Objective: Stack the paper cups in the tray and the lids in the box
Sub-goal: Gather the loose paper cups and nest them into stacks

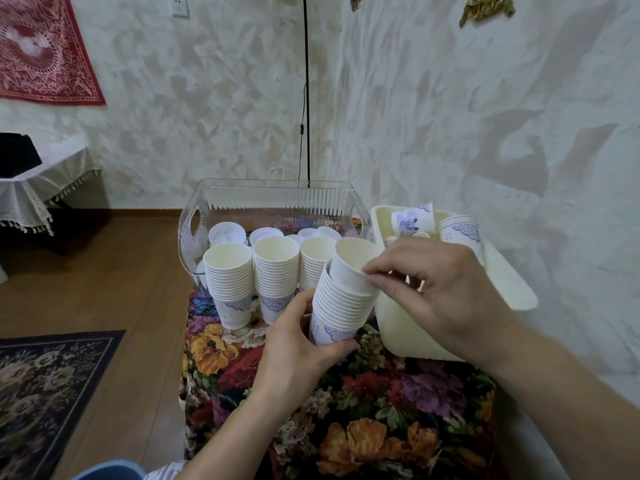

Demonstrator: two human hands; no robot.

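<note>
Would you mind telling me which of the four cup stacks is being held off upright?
The rightmost stack, gripped by the left hand, leans; the other three stand upright on the cloth.

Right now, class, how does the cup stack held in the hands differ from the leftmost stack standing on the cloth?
The held stack leans right, gripped at its base by the left hand; the leftmost stack stands upright, untouched. The held stack's top cup sits tilted and unseated, pinched by the right hand; the leftmost stack's cups are fully nested. Both are white with purple print.
</note>
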